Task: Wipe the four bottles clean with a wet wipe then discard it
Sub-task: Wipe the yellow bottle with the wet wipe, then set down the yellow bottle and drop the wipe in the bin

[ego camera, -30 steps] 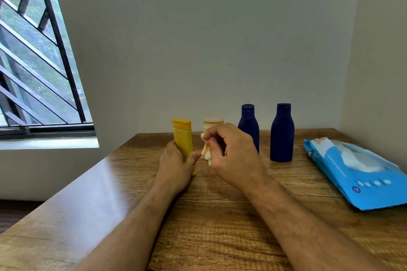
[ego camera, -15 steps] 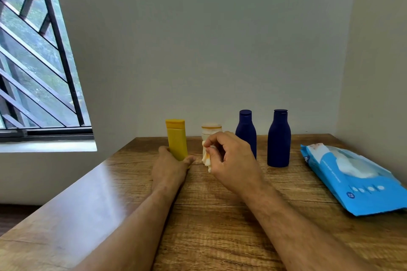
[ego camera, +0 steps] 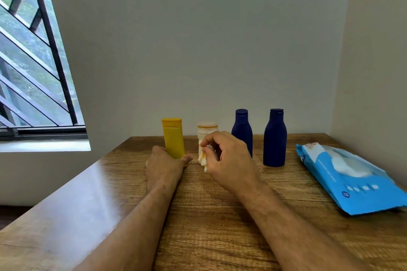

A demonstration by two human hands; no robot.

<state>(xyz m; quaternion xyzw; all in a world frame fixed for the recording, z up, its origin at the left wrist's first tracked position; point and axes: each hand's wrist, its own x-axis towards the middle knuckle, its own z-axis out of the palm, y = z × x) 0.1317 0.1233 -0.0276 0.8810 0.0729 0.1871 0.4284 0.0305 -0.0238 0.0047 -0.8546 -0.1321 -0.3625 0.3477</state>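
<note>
Right of bottles point(ego camera: 274, 138), wipes pack point(ego camera: 343, 173).

Yellow bottle point(ego camera: 173, 138), two navy bottles point(ego camera: 274, 138), blue wipes pack point(ego camera: 352, 180) (seemingly white-dotted), wood-grain table point(ego camera: 220, 226).

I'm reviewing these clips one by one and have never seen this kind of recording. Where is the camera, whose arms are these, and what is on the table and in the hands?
There is no machine here: the camera sits on a person's head and looks forward and down, so the two bare arms are the wearer's own.

On the wooden table, near the wall, four bottles stand upright in a row: a yellow bottle, a small cream bottle, and two dark blue bottles. To the right lies a blue pack of wet wipes.

The left hand grips the base of the yellow bottle. The right hand pinches a crumpled white wipe in front of the cream bottle; whether it touches that bottle cannot be told. A barred window is on the left.
</note>
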